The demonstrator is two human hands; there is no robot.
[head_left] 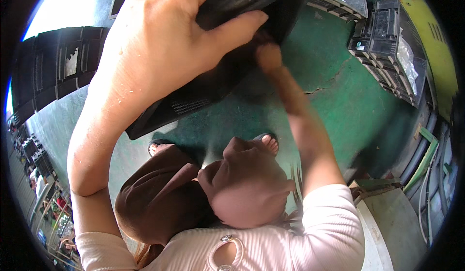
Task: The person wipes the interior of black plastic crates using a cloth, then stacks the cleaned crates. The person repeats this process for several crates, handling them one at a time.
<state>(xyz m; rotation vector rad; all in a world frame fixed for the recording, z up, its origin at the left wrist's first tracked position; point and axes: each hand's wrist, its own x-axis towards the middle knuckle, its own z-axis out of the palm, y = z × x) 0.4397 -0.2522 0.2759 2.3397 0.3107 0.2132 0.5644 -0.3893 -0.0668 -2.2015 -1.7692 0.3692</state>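
Observation:
My left hand (164,38) grips the upper edge of a black plastic crate (193,99) held up close to the camera, thumb wrapped over its rim. My right hand (269,58) reaches up under the crate and touches its underside; the fingers are blurred and partly hidden behind the crate. Both arms wear pale pink sleeves. Below the crate I see my brown trousers and bare toes in sandals on the green floor (348,106).
Stacked black crates (58,67) stand at the left. More black crates (387,43), one with a clear plastic bag, sit at the upper right. Grey pipes and a green frame (426,154) run along the right wall. A pale bin (382,227) is at lower right.

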